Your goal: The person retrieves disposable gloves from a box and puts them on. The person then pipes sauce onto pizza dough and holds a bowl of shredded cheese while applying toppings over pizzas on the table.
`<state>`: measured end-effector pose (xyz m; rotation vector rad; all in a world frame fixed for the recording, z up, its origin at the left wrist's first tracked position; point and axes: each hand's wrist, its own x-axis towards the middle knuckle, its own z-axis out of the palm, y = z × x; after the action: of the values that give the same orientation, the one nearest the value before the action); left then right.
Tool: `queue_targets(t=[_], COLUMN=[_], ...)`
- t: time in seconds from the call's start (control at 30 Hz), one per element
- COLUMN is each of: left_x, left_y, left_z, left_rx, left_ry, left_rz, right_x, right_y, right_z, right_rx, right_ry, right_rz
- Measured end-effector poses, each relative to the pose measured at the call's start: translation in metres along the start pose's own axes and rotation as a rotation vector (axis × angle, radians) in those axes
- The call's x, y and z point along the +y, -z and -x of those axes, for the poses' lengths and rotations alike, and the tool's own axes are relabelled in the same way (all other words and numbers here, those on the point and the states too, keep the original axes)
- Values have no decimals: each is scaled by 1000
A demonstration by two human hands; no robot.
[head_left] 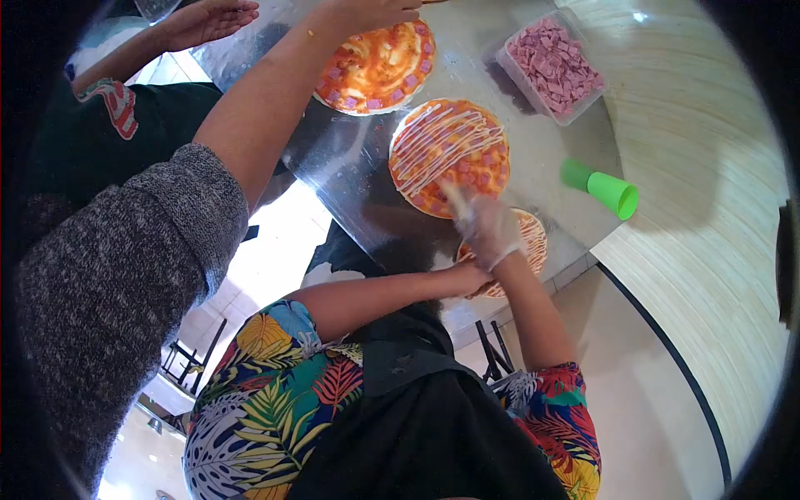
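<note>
My right hand, in a clear glove, is closed on a pale, blurred squeeze bag. The bag's tip points at the middle pizza, which has red sauce, pink ham pieces and white sauce lines across its upper left part. My left hand is beside the right wrist, at the edge of the nearest pizza; its fingers are mostly hidden. White lines also cover that nearest pizza, which my hands partly hide. A third pizza farther off has red sauce and ham pieces, many near its rim.
All three pizzas are on a metal table. A clear tub of chopped ham and green cups lying on their side are at the right. A co-worker's grey-sleeved arm reaches in from the left; another bare hand is at the upper left.
</note>
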<state>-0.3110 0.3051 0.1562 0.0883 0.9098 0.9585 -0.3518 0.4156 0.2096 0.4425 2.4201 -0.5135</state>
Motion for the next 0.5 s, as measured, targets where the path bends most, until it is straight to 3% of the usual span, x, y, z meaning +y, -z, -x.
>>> queue_targets(t=[0.07,0.13,0.2,0.27,0.37,0.43,0.5], left_x=[3,-18,-19,4,13,4,-14], left_y=[-2,1,3,3,2,4,0], left_z=[17,3,-4,-2,-11,-11,-10], left_rx=[-96,-115,-131,23,49,1,-108], left_ry=[25,23,17,-174,-186,-177,-58], left_rz=[-143,-57,29,28,16,-24,-32], right_x=[0,6,27,65,72,47,24], right_y=[-17,-20,-5,-24,-19,-12,-25], right_z=[4,4,-5,-21,-23,-11,-1], right_rx=[-32,-62,132,465,525,260,84], right_ry=[19,39,-115,-155,-177,-233,27], right_rz=[-65,-121,-202,-361,-429,-224,-85])
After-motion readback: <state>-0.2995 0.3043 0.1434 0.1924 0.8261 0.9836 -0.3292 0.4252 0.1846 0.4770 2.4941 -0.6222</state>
